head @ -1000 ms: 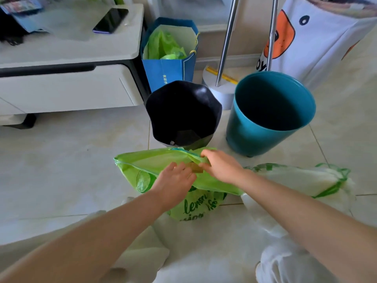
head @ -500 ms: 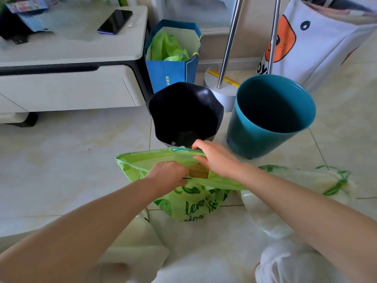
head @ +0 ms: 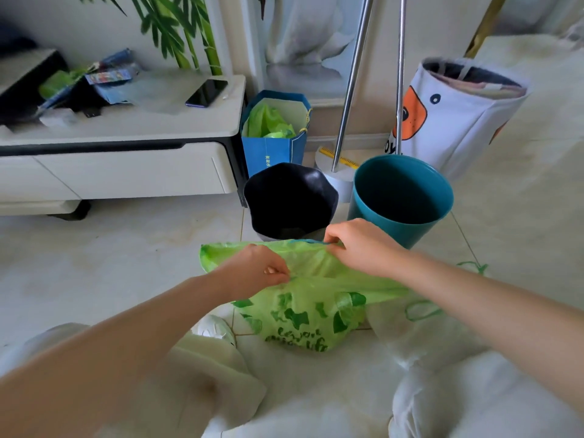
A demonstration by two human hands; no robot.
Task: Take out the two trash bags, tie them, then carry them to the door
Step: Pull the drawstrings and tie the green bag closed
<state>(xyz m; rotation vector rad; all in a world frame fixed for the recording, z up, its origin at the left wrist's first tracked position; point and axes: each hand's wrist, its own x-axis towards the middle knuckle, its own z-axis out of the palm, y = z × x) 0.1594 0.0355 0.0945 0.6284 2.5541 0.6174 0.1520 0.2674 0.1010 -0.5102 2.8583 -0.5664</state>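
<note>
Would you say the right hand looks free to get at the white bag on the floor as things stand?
Probably not yet: the right hand pinches the green bag rim, as does the left hand. The white bag lies just under the right forearm, unobstructed.

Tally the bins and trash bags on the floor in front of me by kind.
Bins: 2, a black bin and a teal bin, both emptied
Trash bags: 2, a green bag and a white bag
Total: 4

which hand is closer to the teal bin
Right. The right hand pinches the green bag's rim just in front of the teal bin, almost at its wall. The left hand grips the bag lower and further left, nearer the black bin.
</note>
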